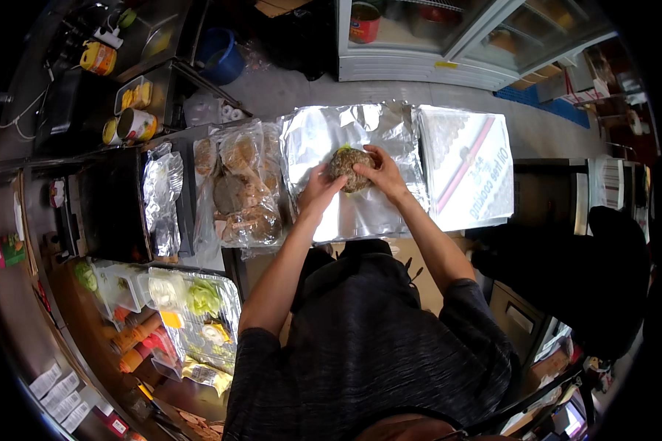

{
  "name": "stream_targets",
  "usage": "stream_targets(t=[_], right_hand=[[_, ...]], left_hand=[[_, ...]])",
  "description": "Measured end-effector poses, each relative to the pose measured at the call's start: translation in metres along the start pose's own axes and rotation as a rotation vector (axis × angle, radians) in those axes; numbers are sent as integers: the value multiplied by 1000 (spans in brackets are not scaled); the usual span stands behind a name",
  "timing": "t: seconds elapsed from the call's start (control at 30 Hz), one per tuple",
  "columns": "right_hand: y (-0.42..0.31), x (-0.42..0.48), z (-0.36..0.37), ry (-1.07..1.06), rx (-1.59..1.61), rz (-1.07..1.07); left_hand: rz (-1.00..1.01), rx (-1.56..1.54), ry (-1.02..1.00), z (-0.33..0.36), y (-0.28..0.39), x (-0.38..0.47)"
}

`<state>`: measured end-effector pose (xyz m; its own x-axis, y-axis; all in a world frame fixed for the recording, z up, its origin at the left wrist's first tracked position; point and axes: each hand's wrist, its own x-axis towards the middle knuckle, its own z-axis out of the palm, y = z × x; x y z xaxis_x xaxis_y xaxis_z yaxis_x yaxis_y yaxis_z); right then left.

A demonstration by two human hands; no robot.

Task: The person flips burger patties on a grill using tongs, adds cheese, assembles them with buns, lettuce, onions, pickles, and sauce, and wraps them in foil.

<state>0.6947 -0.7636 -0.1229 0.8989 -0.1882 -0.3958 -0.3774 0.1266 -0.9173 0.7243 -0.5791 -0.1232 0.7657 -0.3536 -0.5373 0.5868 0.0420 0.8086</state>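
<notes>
A dark, seeded round bun (pixel 351 167) is held between both hands over a sheet of aluminium foil (pixel 331 218). A bit of green leaf (pixel 344 147) sticks out at the bun's far edge. My left hand (pixel 318 190) grips it from the left, thumb across the near side. My right hand (pixel 385 173) holds its right side, fingers curled around the far edge and thumb on top. What is inside the bun is mostly hidden.
Clear bags of dark buns (pixel 245 193) lie left of the foil, with crumpled foil (pixel 163 201) beyond. Printed paper sheets (pixel 469 165) are stacked on the right. A foil-lined tray (pixel 229 286) holds lettuce (pixel 203 297) and other fillings. A person in black (pixel 562 281) is at right.
</notes>
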Motion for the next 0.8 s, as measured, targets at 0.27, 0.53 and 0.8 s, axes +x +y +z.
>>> stream_targets(t=[0.27,0.53,0.8], right_hand=[[4,3,7,89,-107,7],[15,9,1,89,-114,24],[6,5,4,84,-92,48]], left_hand=[[462,694,420,-19,7,-17],[429,813,504,-41,12,-14],[558,906,331,-35,33,-25]])
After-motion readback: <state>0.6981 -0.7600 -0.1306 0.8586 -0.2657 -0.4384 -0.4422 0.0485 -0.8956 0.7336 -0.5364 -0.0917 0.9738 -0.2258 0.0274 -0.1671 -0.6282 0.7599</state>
